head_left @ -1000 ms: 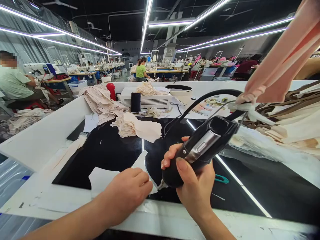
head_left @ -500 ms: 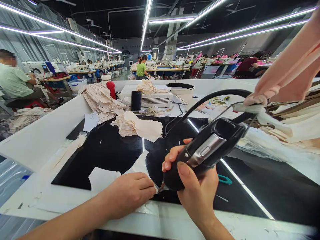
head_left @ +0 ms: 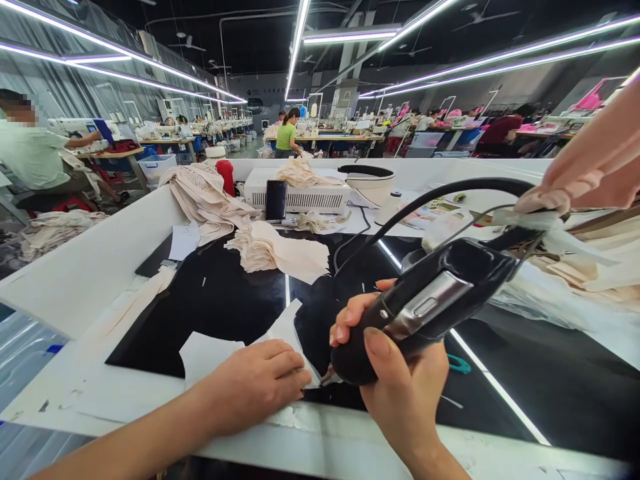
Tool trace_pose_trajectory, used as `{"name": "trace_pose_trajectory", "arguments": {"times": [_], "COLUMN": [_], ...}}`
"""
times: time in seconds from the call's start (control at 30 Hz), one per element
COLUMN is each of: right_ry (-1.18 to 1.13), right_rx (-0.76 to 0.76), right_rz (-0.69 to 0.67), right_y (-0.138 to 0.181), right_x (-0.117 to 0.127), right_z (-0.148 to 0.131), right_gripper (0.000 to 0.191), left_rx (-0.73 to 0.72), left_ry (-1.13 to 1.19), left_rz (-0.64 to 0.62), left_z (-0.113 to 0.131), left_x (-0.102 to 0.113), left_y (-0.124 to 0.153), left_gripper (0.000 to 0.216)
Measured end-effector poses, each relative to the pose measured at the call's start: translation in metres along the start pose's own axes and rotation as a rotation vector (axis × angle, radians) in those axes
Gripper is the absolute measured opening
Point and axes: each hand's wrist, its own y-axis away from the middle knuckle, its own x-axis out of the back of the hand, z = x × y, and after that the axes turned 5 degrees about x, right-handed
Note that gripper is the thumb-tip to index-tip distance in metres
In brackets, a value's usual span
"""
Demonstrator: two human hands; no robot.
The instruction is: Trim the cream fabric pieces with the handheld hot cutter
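My right hand (head_left: 403, 390) is wrapped round a black corded hand-held power tool (head_left: 465, 267) with a silver panel. The tool slants down to the left, and its narrow tip is close to the edge of a pale cut piece (head_left: 287, 327). My left hand (head_left: 263, 380) lies flat over that piece, fingers together and pressing down, a short way left of the tip. Under the left wrist and beyond it spreads a white flat piece (head_left: 207, 353). What lies beneath the left fingers is hidden. Pinkish cloth (head_left: 585, 180) is tied round the tool's rear end.
A stack of beige cut pieces (head_left: 280, 250) lies on the black tabletop (head_left: 215, 293). Behind it are a phone (head_left: 276, 200), a white vented box (head_left: 320, 199) and a round container (head_left: 370, 181). A teal object (head_left: 459, 364) lies right of my hand. Co-workers sit farther off.
The tool and my right hand have shifted slightly right in view. My left hand stays on the pale piece. A co-worker at far left has raised an arm toward a machine.
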Motion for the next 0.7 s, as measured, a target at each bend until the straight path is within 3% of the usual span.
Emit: {"name": "trace_pose_trajectory", "arguments": {"times": [0.7], "right_ry": [-0.012], "right_rx": [-0.029], "right_rz": [-0.001], "right_y": [-0.0019], "right_x": [-0.0039], "right_z": [-0.0022], "right_gripper": [0.037], "left_rx": [0.123], "left_ry": [0.103], "left_rz": [-0.036], "left_z": [0.0073], "left_x": [0.0096], "left_y": [0.0039], "left_gripper": [0.023]}}
